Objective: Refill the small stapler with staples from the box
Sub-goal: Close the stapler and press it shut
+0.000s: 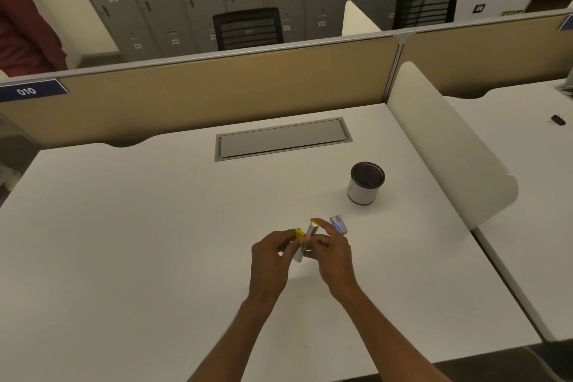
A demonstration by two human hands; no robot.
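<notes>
- Left hand (269, 253) is gripping the yellow stapler (305, 237), hinged open — likely exposing its channel.
- Right hand (333, 250) is pinching its metal arm; staple box (338, 223) is lying nearby.

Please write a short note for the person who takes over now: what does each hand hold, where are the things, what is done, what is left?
Left hand: grip on the yellow stapler, opened, metal magazine exposed and raised off the desk.
Right hand: fingers at the magazine's top end; whether they hold staples cannot be told.
Staple box: on the white desk, just right of the hands, near the pen cup.
Done: stapler picked up and opened.
Left: confirm staples are seated, close the stapler, set it down.
</notes>
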